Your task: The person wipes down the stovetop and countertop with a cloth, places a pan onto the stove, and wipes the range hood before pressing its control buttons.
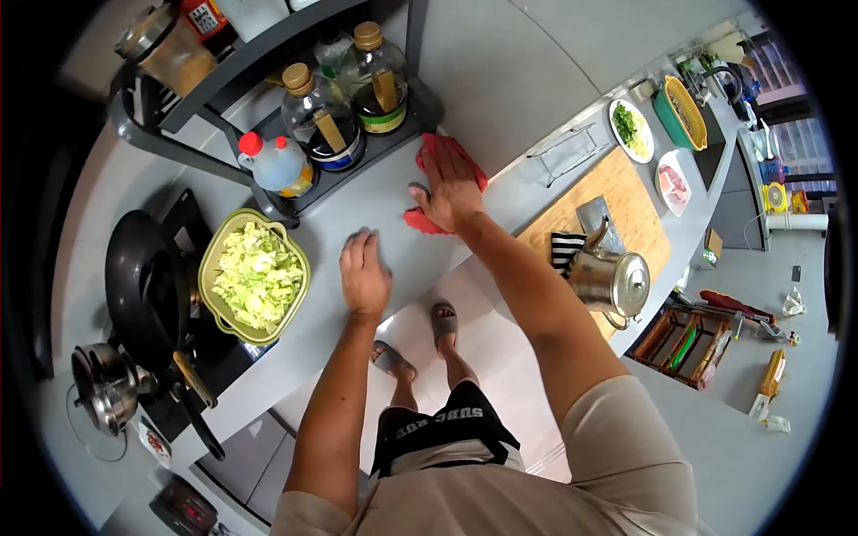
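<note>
- Pressing down on the red cloth [431,223], the right hand [450,186] has a wide grip, fingers spread.
- Left hand [365,275] touches the tabletop [344,205], grip loosely open.
- The red cloth lies beside the bottle rack [266,59].
- Chopped cabbage [257,277] fills a green basin [298,304] near the black wok [141,286].
- The kettle [608,284] stands on the cutting board [639,214].

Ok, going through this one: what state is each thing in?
Right hand: open, pressing down on the red cloth
Red cloth: rumpled
Left hand: open, palm down, holding nothing
Cabbage: chopped
Kettle: lid on
Gold-capped bottle: closed, part full
Greens: chopped
</note>
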The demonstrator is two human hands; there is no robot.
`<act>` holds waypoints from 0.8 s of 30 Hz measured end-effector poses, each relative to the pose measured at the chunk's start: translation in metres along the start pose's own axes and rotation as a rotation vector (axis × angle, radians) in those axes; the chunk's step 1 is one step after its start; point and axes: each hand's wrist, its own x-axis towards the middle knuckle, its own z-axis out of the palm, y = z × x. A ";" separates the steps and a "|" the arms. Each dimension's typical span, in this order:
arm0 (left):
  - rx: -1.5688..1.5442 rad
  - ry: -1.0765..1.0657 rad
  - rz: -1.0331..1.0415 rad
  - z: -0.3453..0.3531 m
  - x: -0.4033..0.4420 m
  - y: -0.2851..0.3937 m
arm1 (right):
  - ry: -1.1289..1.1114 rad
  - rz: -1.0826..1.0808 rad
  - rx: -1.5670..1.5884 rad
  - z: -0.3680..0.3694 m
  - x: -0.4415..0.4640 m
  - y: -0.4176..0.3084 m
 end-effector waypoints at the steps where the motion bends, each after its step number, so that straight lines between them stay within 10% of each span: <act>1: -0.005 0.002 0.014 0.000 -0.002 -0.003 | 0.011 -0.004 -0.007 -0.002 -0.006 -0.001; 24: 0.121 -0.048 0.064 -0.044 -0.036 -0.035 | -0.260 -0.140 0.086 -0.052 -0.117 -0.049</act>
